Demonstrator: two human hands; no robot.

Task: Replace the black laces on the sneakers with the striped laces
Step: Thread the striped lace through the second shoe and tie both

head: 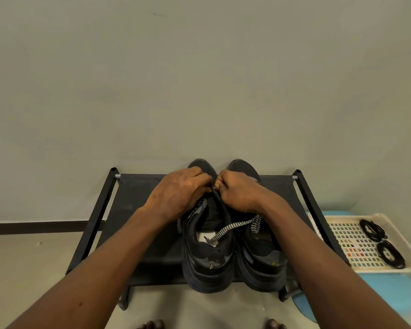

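Two black sneakers stand side by side on a black fabric rack (138,210), toes toward the wall. My left hand (176,194) and my right hand (240,192) meet over the tongue of the left sneaker (209,260), fingers curled and pinching at its upper eyelets; what they pinch is hidden under the fingers. A black-and-white striped lace (233,227) trails from under my right hand, one end lying in the left sneaker's opening, another hanging over the right sneaker (261,255). A striped end (179,225) also shows at the left sneaker's left side.
A cream perforated tray (342,243) sits on a blue stool (389,295) to the right and holds two coiled black laces (373,230) (390,254). The wall is right behind the rack. My bare toes (152,325) show at the bottom edge.
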